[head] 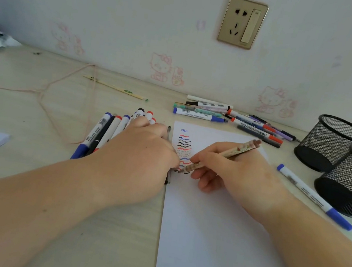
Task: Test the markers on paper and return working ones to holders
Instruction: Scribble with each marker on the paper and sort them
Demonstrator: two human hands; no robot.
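Forearms fill the lower frame. Right hand [228,170] pinches a patterned pen [223,157] low on its barrel, tip on the paper [212,240] beneath the squiggles [184,150] at centre. Left hand [143,151] rests over a bundle of markers [107,132] at the sheet's left edge; whether its fingers are curled I cannot tell. Light, stiff and smooth, that pen looks best gripped near the tip. Two mesh holders [336,144] lie tipped at far right, more markers [229,118] above.
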